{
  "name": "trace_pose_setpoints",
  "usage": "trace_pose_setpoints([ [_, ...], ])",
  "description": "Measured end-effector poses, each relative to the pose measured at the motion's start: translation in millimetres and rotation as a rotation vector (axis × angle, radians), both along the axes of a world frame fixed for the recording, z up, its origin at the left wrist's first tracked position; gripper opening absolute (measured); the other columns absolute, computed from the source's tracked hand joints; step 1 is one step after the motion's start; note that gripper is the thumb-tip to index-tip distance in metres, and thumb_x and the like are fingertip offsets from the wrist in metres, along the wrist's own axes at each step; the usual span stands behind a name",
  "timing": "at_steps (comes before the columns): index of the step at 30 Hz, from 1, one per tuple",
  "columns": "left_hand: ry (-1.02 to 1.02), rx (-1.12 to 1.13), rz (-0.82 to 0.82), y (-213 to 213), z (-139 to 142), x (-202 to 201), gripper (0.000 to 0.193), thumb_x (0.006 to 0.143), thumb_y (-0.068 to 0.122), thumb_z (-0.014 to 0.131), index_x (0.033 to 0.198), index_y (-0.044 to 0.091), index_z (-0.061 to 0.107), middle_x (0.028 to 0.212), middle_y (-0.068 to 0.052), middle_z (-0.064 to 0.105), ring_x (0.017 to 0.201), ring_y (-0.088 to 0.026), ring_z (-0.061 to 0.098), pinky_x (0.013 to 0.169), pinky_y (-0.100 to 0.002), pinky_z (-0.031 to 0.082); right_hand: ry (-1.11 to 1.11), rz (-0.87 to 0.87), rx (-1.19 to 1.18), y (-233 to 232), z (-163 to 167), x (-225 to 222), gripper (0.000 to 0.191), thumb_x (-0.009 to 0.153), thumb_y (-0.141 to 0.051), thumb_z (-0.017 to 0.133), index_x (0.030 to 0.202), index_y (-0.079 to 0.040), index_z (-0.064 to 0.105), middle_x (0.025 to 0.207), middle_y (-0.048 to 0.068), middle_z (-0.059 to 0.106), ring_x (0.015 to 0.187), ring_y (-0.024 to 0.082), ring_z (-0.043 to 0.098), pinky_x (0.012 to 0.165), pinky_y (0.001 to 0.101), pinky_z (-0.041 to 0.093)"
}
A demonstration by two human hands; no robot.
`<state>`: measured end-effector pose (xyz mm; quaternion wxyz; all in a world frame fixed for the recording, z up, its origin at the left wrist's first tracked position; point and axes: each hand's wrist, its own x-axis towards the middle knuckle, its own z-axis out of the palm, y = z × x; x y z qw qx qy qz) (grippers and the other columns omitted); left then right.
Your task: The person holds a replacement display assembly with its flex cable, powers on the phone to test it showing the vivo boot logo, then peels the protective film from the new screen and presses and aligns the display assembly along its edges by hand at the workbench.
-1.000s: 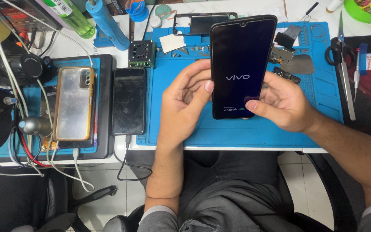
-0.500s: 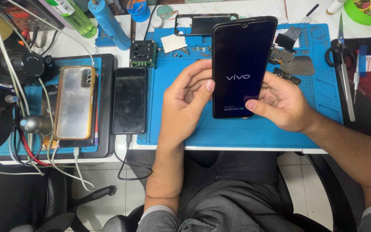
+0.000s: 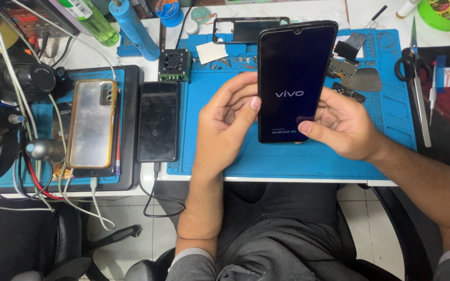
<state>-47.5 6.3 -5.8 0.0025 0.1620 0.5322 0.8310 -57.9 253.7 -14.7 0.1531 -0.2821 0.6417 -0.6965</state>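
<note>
- The left hand point(image 3: 230, 117) grasps the dark smartphone point(image 3: 294, 78) by its left edge, thumb on the glass.
- The right hand point(image 3: 342, 122) grips its lower right edge, thumb on the screen.
- The smartphone stands tilted above the blue mat point(image 3: 287, 156) on the bench point(image 3: 298, 179).
- A black phone point(image 3: 158, 121) and a gold-cased phone point(image 3: 90, 122) lie well to the left.

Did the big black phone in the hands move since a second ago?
No. The black phone sits in the same spot over the blue mat, its top edge level with the phone frame as before, held by both hands.
</note>
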Motion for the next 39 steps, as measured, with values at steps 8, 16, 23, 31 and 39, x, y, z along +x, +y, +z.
trace_pose_setpoints([
  [8, -0.002, 0.003, 0.001, 0.5, -1.8, 0.6, 0.037, 0.109, 0.000, 0.060, 0.145, -0.006, 0.053, 0.129, -0.012, 0.070, 0.116, -0.012, 0.066, 0.091, -0.022, 0.052, -0.015, -0.007, 0.005, 0.6, 0.5, 0.8, 0.060, 0.099, 0.004, 0.058, 0.154, 0.009, 0.035, 0.141, 0.017, 0.058, 0.129, 0.024, 0.061, 0.105, 0.0367, 0.055],
  [16, 0.013, 0.002, -0.007, -2.9, 6.2, 1.5, 0.042, 0.110, 0.002, 0.060, 0.150, -0.003, 0.049, 0.130, -0.011, 0.069, 0.109, -0.011, 0.064, 0.089, -0.024, 0.052, 0.007, 0.013, -0.033, -0.1, -1.2, -0.3, 0.059, 0.100, 0.005, 0.057, 0.154, 0.009, 0.035, 0.143, 0.016, 0.058, 0.133, 0.022, 0.060, 0.113, 0.0358, 0.051],
  [23, 0.117, 0.049, 0.150, -10.0, 9.5, 4.1, 0.042, 0.111, 0.000, 0.060, 0.152, -0.002, 0.047, 0.127, -0.011, 0.065, 0.113, -0.012, 0.064, 0.101, -0.025, 0.051, -0.022, 0.044, 0.153, -5.9, -6.8, 5.6, 0.056, 0.096, 0.004, 0.061, 0.149, 0.008, 0.045, 0.132, 0.015, 0.065, 0.118, 0.019, 0.067, 0.099, 0.0310, 0.056],
  [31, 0.080, -0.014, 0.165, -6.7, -1.5, -0.7, 0.027, 0.106, -0.006, 0.056, 0.133, -0.003, 0.057, 0.120, -0.010, 0.066, 0.115, -0.014, 0.062, 0.106, -0.027, 0.050, 0.167, 0.063, 0.375, -9.4, -9.6, 2.5, 0.054, 0.092, -0.003, 0.068, 0.143, 0.005, 0.053, 0.122, 0.014, 0.072, 0.110, 0.019, 0.073, 0.090, 0.0298, 0.061],
  [39, -0.059, 0.219, 0.019, -9.8, -6.8, -8.9, 0.030, 0.099, -0.007, 0.058, 0.128, 0.000, 0.057, 0.114, -0.008, 0.063, 0.114, -0.015, 0.059, 0.104, -0.028, 0.047, 0.247, 0.005, 0.501, -9.7, -10.0, 1.5, 0.051, 0.091, -0.008, 0.070, 0.138, 0.001, 0.057, 0.119, 0.012, 0.072, 0.105, 0.018, 0.074, 0.086, 0.0291, 0.061],
])
